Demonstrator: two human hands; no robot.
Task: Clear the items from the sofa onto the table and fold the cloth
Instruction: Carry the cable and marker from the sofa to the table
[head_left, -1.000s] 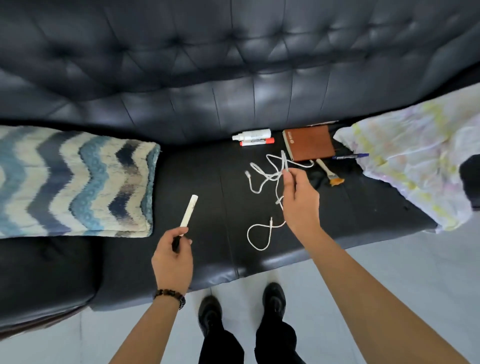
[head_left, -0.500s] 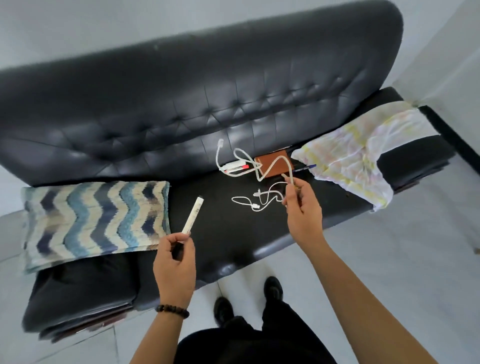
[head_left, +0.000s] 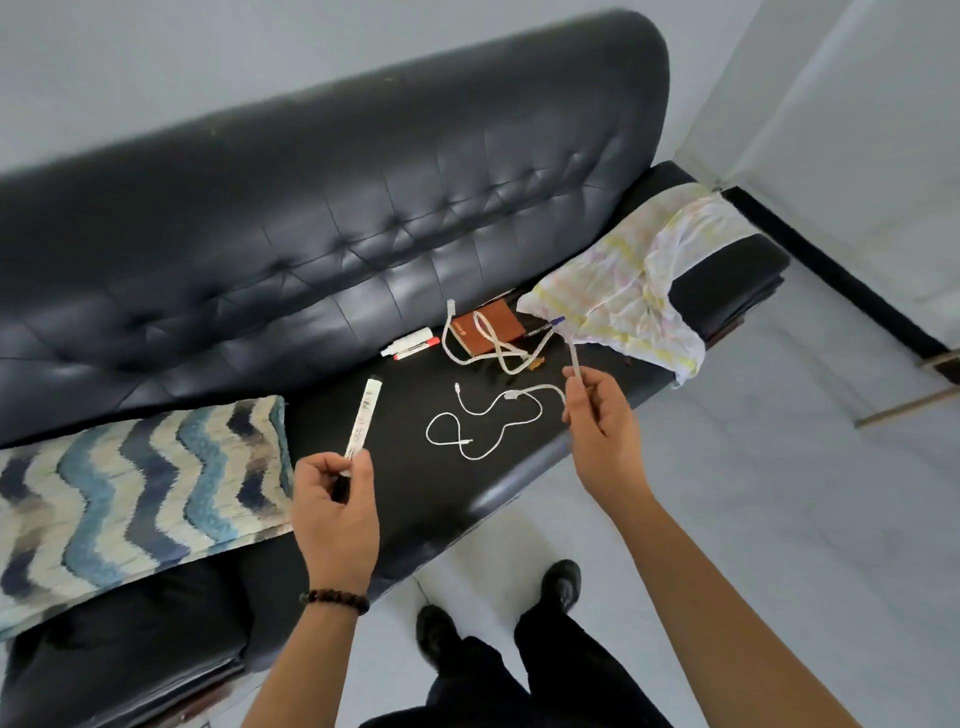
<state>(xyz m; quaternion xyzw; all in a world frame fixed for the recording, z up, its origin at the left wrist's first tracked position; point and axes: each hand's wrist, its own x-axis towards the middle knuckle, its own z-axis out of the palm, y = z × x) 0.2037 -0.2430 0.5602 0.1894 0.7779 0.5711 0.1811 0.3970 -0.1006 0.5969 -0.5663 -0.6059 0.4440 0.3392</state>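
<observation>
Head view shows the left hand (head_left: 335, 512) pinching a slim white tube (head_left: 362, 418) and the right hand (head_left: 602, 415) gripping tangled white cables (head_left: 485, 410) above the glossy tufted black leather sofa (head_left: 322, 249), where the crumpled pastel cloth (head_left: 628, 296) drapes the right end.

White cable (head_left: 488, 415) in right-hand fingers (head_left: 582, 387)
</observation>
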